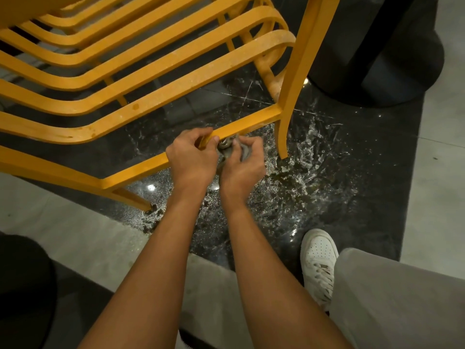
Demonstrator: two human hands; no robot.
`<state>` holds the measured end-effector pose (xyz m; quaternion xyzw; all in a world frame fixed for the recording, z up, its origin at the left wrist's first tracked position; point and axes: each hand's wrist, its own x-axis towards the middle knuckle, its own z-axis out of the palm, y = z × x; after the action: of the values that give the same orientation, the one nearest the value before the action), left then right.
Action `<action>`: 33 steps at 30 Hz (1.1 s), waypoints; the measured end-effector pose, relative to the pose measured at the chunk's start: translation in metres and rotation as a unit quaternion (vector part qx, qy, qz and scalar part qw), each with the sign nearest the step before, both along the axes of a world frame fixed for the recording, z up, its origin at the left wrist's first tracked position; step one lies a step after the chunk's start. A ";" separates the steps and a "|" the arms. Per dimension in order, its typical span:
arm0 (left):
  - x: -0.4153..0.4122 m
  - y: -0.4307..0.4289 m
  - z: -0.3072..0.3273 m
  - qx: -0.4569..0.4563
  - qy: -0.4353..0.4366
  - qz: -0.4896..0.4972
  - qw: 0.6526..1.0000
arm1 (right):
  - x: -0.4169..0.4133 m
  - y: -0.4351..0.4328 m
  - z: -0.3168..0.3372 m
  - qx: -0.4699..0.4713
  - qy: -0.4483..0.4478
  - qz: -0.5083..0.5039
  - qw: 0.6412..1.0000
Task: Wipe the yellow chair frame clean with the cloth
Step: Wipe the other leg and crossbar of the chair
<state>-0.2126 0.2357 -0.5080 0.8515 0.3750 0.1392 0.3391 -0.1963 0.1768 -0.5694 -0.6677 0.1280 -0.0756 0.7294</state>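
Head view: left hand (191,157) curled round the low crossbar (251,121) of the yellow chair frame (161,69), right hand (242,167) clenching the bunched grey cloth (227,147) against it; cloth probably limp and wet, best gripped wadded, frame rigid, likely slick.

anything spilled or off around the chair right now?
Yes. Liquid is splashed across the dark floor around the chair leg, in whitish streaks and droplets. The seat slats carry pale speckled grime. The left hand grips the lower rail; the right hand holds the cloth beside it.
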 end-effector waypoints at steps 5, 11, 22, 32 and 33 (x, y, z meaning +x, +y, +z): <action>0.006 -0.002 0.008 0.032 0.045 -0.020 0.998 | 0.016 -0.012 0.007 0.009 0.024 -0.059 0.998; 0.022 -0.010 0.007 0.024 0.020 -0.083 0.996 | 0.028 -0.023 0.013 0.020 0.027 -0.070 0.997; 0.025 -0.013 0.001 -0.002 -0.005 -0.057 0.998 | 0.024 -0.025 0.019 0.019 0.052 -0.032 0.998; 0.028 -0.011 0.002 -0.013 -0.003 -0.055 0.998 | 0.026 -0.025 0.026 0.035 0.089 -0.031 0.995; 0.027 -0.011 0.002 -0.018 -0.002 -0.054 0.998 | 0.033 -0.029 0.027 0.043 0.094 -0.050 0.993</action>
<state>-0.1851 0.2242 -0.5057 0.8640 0.3302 0.1158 0.3620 -0.1637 0.1475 -0.5424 -0.6326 0.2324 -0.0436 0.7375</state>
